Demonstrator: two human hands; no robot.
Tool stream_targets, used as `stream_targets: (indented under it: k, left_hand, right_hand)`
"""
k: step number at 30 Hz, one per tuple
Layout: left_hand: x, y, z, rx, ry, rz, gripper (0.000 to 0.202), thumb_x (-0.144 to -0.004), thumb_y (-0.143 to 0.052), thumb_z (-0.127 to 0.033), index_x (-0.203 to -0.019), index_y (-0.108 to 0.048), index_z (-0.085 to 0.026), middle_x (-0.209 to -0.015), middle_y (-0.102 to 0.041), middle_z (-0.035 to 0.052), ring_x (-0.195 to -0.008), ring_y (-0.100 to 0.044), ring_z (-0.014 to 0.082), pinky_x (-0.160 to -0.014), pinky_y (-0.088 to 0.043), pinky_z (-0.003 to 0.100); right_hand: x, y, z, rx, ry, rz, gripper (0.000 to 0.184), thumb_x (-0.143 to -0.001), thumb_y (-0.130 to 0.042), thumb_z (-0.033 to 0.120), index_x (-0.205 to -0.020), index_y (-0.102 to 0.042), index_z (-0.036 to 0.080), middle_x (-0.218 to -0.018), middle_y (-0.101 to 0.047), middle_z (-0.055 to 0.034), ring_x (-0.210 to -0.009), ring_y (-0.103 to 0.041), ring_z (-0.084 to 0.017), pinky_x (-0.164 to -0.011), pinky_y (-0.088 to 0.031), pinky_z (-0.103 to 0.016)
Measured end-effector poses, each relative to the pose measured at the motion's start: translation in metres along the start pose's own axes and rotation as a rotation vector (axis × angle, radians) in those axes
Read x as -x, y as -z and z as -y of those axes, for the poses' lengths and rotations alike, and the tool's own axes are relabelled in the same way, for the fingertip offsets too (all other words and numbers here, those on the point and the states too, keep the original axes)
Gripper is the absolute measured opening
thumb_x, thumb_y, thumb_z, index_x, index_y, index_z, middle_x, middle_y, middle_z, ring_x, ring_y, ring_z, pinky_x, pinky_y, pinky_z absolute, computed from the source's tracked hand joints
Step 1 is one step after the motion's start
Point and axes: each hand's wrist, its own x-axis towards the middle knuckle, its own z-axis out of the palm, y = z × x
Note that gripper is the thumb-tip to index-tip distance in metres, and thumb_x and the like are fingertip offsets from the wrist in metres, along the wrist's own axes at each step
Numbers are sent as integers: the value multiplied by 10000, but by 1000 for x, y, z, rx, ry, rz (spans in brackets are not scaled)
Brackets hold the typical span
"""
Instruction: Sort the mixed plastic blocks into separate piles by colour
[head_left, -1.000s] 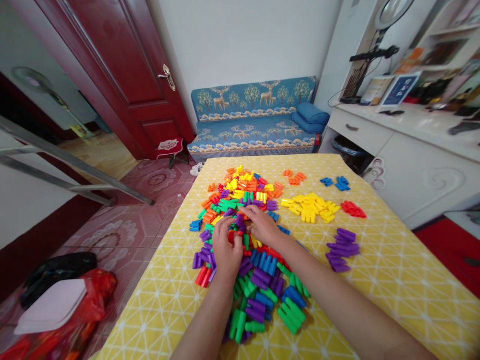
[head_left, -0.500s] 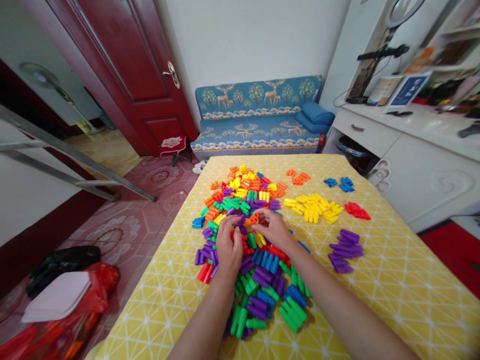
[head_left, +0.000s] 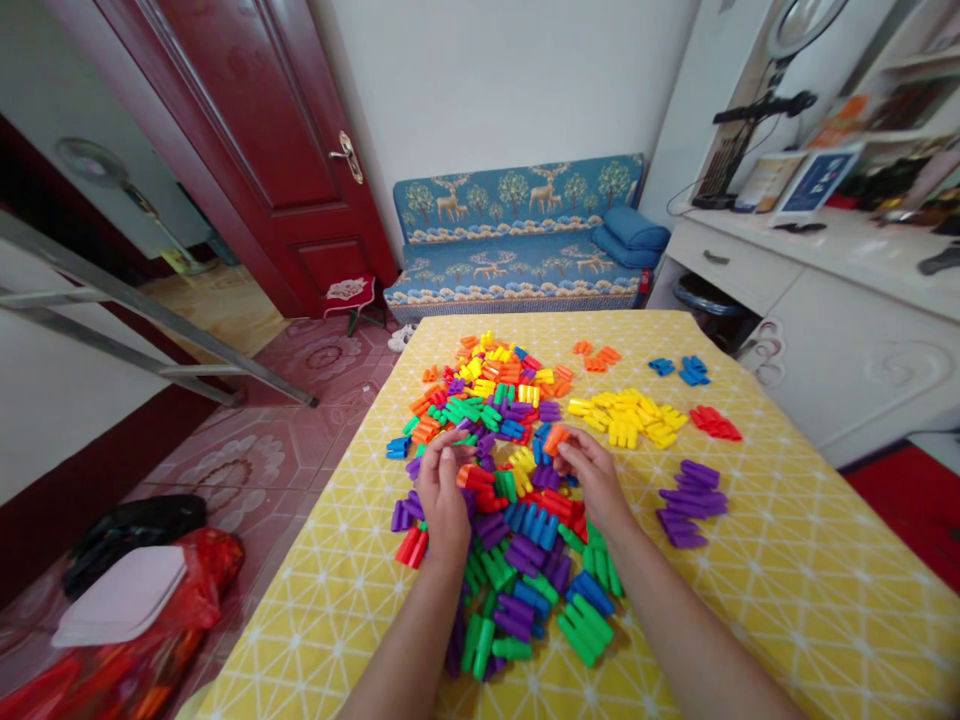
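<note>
At frame centre, the right hand (head_left: 596, 482) had its grip pinched on an orange block (head_left: 556, 438), just above the pile (head_left: 525, 570) on the tabletop (head_left: 787, 570). The left hand (head_left: 441, 495) lay curled on the pile; I could not tell its grip.

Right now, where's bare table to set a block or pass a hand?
Bare cloth right of the purple pile, out to the edge; a strip left of the mixed pile. Crowded: that pile, under left hand and right hand holding an orange block.

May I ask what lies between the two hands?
Head view: red, yellow and green blocks lie between the left hand and the right hand, which holds an orange block.
</note>
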Motion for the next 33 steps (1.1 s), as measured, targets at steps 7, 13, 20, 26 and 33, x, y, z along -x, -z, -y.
stream_targets:
  k: [7,13,20,26,33]
  left_hand:
    - [-43,3,-21,169,263,132,358,-793,-619,-463,-969,-659,-153,-891,-707,69,-734,-657,150,-657,-512,253]
    - [-59,0,-1,-463,40,512,293,-817,-614,-393,-986,-695,-167,-953,-717,87,-909,-660,235,-800,-511,347]
    - [-36,-3,18,-1029,-324,747,254,-837,-628,-334,-1058,-713,-243,-1105,-662,88,-1057,-581,274,-931,-442,437]
    - [-35,-3,17,-1098,-334,757,254,-878,-578,-359,-1081,-711,-283,-959,-670,67,-952,-583,247,-860,-447,402]
    - [-35,-4,16,-1112,-316,766,264,-893,-558,-392,-1089,-707,-297,-992,-669,64,-981,-578,247,-851,-439,391]
  right_hand:
    - [1,-2,0,-29,-22,21,388,-755,-685,421,-1083,-605,231,-745,-643,15,-634,-567,-136,-600,-442,-260]
    - [3,-4,6,76,-18,35,311,-745,-695,468,-871,-632,191,-650,-590,21,-607,-520,-130,-550,-390,-240]
    - [0,-1,29,299,59,121,328,-775,-656,478,-906,-723,185,-880,-709,-45,-799,-607,-192,-708,-460,-297]
    - [-73,43,58,453,181,-151,411,-721,-654,531,-904,-705,167,-770,-683,-38,-723,-609,-192,-646,-477,-302]
    - [-180,113,65,1215,26,-316,210,-641,-729,362,-694,-671,167,-788,-690,-105,-804,-624,-256,-694,-444,-346]
